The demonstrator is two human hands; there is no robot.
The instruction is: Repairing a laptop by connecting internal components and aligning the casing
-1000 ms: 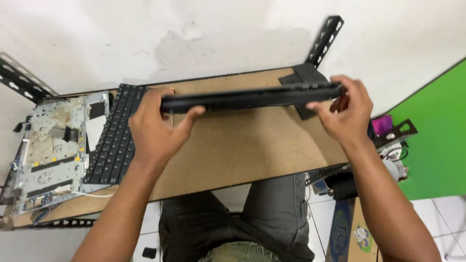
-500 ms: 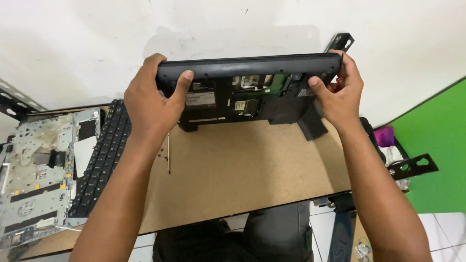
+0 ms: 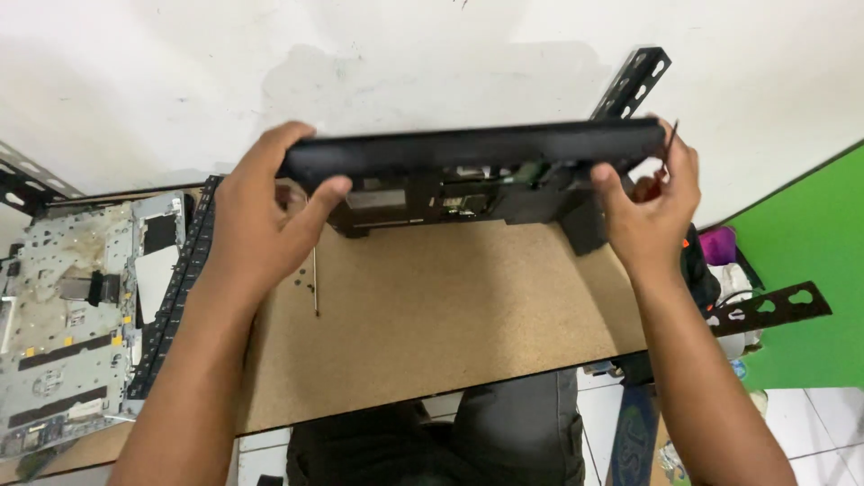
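Black plastic laptop base | both hands clamp its ends | chipboard table

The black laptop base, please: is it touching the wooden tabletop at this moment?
Apart. The head view shows the black laptop base lifted by the left hand and right hand, tilted on edge, with bare wooden tabletop visible beneath it.

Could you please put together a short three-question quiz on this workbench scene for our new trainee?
1. True or false: both hands grip the black laptop base, the left hand at one end and the right hand at the other.
2. What lies at the far left of the chipboard table? A) metal keyboard plate B) monitor C) drill
3. Fill in: the thin tool lies on the ____.

Key: 1 true; 2 A; 3 table.
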